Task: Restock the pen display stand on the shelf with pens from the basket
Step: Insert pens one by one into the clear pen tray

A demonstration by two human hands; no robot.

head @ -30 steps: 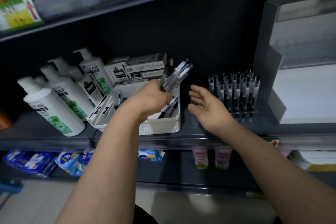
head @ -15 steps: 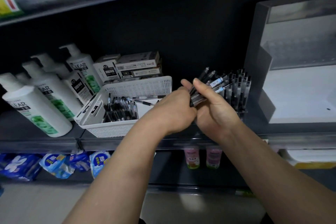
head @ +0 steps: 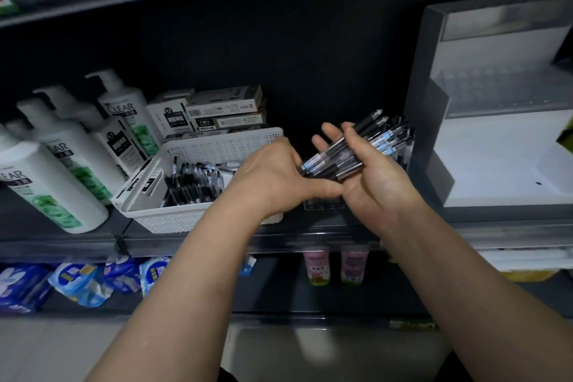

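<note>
A bundle of black-and-clear pens point(head: 350, 152) lies across the palm of my right hand point(head: 375, 183), whose thumb presses over them. My left hand point(head: 276, 177) touches the bundle's lower end, its thumb stretched under toward the right palm; whether it grips them I cannot tell. The white perforated basket point(head: 217, 146) stands on the shelf to the left, with several more pens point(head: 193, 183) lying inside. The pen display stand point(head: 403, 139) is mostly hidden behind my right hand; only a few upright pens show at its right edge.
White shampoo bottles point(head: 62, 174) stand left of the basket, pen boxes point(head: 223, 108) behind it. A grey-and-white display box point(head: 502, 121) sits right of the stand. Tissue packs point(head: 83, 279) and pink bottles point(head: 335, 263) fill the shelf below.
My left hand carried the pen bundle from above the basket rightward and laid it in my right hand, which turned palm up. The view shifted right.
</note>
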